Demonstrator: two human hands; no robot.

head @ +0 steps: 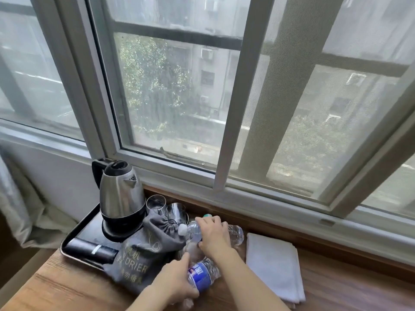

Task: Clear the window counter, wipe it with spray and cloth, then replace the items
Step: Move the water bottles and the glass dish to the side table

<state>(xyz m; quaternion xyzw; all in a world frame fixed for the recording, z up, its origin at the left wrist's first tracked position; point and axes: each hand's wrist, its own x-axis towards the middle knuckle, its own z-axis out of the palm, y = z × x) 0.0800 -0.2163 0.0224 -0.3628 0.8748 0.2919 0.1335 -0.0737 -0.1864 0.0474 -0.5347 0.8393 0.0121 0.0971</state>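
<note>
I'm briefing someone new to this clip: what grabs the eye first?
Both hands, left hand and right hand, grip clear water bottles lying mid-counter. Left of them a steel kettle stands on a black tray; a folded white cloth lies to their right.

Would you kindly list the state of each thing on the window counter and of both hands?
Kettle: upright on tray, lid shut.
Glasses: upright, empty.
Dryer bag: drawstring closed.
Labelled bottle: lying, gripped by left hand.
Capped bottle: lying, under right hand.
White cloth: folded flat.
Window: shut.
</note>
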